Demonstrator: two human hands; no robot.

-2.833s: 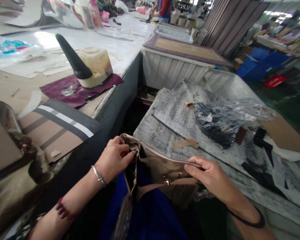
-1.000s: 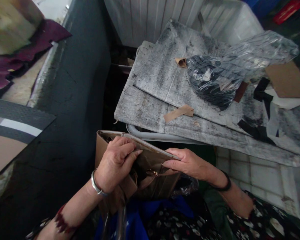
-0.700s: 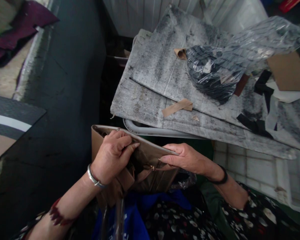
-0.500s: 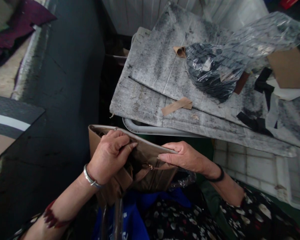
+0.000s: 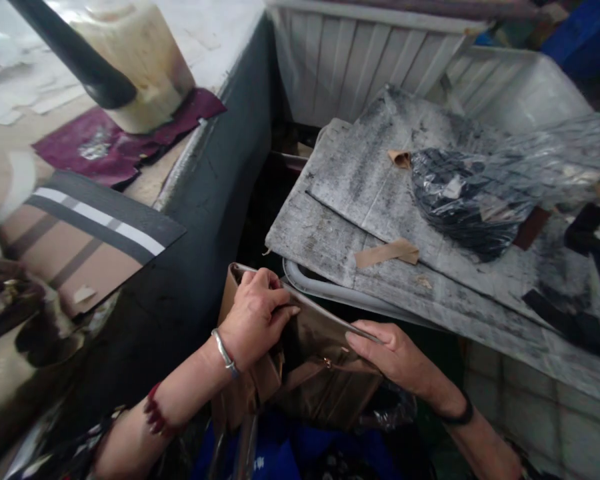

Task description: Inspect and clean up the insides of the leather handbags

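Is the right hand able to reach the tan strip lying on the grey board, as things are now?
Probably yes, once freed: the right hand holds the rim of the tan handbag. The tan strip lies uncovered on the grey board just beyond, with nothing between them.

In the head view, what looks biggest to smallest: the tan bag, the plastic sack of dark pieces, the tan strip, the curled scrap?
1. The plastic sack and tan bag look alike; the bag is nearer and partly covered by the left hand and right hand, so unranked.
2. The tan strip.
3. The curled scrap.
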